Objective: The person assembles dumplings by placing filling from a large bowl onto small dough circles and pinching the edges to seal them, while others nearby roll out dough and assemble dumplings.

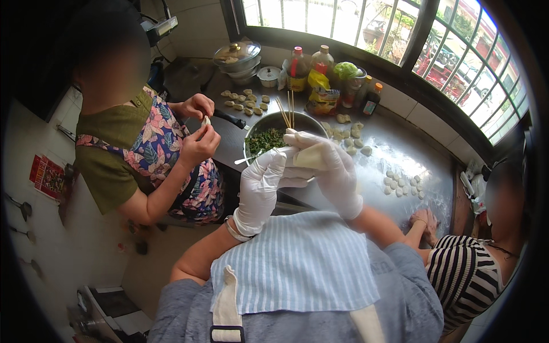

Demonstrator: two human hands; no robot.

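Observation:
White gloves cover both of my hands, raised in front of my chest. A pale, folded piece of dough point(309, 157), seemingly a dumpling wrapper, lies between my left hand point(258, 188) and my right hand point(339, 176). My right fingers curl over it, while the left ones support it from the side and below; its filling is hidden. Just beyond them stands a metal bowl point(321, 121) of chopped green filling point(263, 138). Chopsticks point(291, 107) stick up from the bowl, and a white spoon handle point(244, 160) juts over its near rim.
At left, a person's hands point(201, 137) pinch a dumpling. Another person's hands point(424, 223) press on the metal counter point(373, 206) near small dough rounds point(402, 184). Finished dumplings point(246, 103) sit left of the bowl, more dumplings point(354, 137) right. Bottles point(298, 70) line the window.

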